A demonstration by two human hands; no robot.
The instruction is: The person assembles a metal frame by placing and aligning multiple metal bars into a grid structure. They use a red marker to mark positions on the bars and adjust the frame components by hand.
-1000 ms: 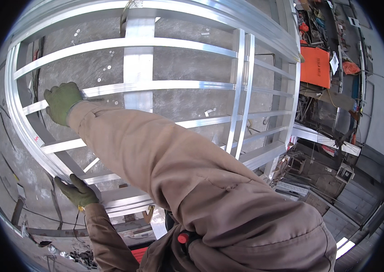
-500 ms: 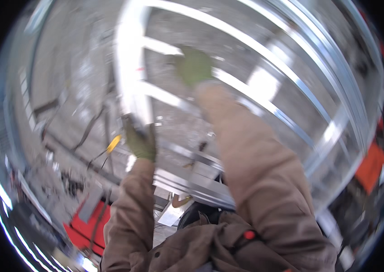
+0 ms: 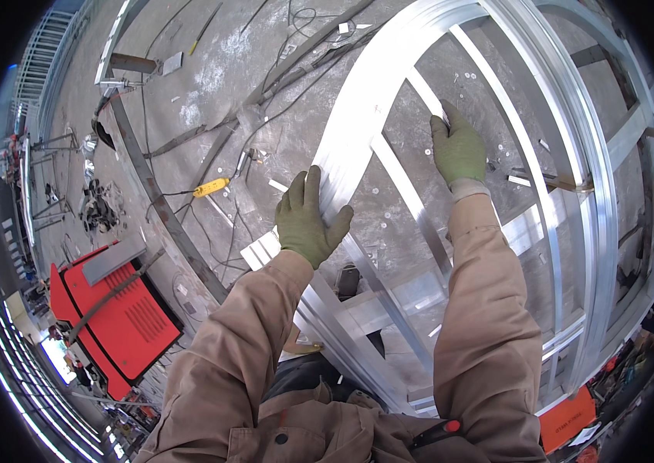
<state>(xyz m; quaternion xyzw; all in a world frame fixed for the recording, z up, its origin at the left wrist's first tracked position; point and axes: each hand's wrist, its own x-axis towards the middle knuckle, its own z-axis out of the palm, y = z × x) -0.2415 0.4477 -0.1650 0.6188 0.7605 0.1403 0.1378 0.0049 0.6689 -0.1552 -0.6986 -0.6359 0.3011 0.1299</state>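
Along glossy metal rail [image 3: 361, 116] | gloved left hand [image 3: 309, 225] splayed | stained concrete [image 3: 219, 69]

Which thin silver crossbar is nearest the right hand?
The crossbar joining the wide silver rail second from the top of the picture: it runs in behind the right hand, while the others pass to either side of that hand.

Left hand [image 3: 311, 221] spread, right hand [image 3: 460, 150] farther forward
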